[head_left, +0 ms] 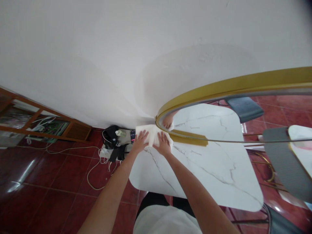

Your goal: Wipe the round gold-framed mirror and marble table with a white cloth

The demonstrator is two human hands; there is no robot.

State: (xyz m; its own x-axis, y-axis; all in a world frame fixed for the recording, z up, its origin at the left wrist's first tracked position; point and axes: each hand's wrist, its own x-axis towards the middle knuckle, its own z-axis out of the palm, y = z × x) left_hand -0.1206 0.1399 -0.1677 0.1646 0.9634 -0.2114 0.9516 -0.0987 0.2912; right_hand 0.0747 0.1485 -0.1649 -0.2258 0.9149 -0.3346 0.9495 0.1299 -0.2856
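A folded white cloth [152,132] lies on the white marble-patterned table [207,169], at its edge near the wall. My left hand [140,142] rests flat on the left part of the cloth, fingers spread. On its right part lies my right hand [163,145], also flat with the fingers apart. Just right of the cloth stands a round mirror [219,85] with a gold rim, on a gold base [192,138]. Part of my right hand and the tabletop show in its glass.
Left of the table are a black bag [110,136], a small bottle [120,133] and tangled white cables [104,153]. A wooden cabinet [78,130] stands along the wall. To the right is a grey chair [278,159]; a dark seat [280,219] is at lower right. The floor has red tiles [60,175].
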